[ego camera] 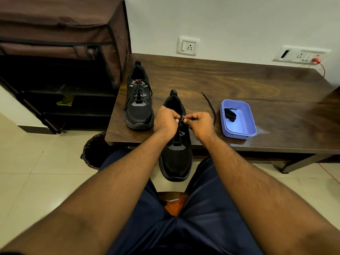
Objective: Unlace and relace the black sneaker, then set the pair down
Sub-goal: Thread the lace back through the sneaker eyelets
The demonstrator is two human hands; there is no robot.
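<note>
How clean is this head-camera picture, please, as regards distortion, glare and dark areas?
Head view: wide-angle bending curves the table edge and stretches the forearms; a pale sheen lies on the wood beside the purple tray; the shoe rack interior is almost black; both sneakers' black uppers show little detail.

Room held a white wall [239, 19] with two switch-and-socket plates [188, 46], one carrying a red plug [316, 60]. Dark wood-grain worktop [248, 83] stood against it. Brown fabric-covered shelf rack [60, 52] stood alongside. Floor [36, 162] was pale glossy tile; dark waste bin [93, 150] sat below.
</note>
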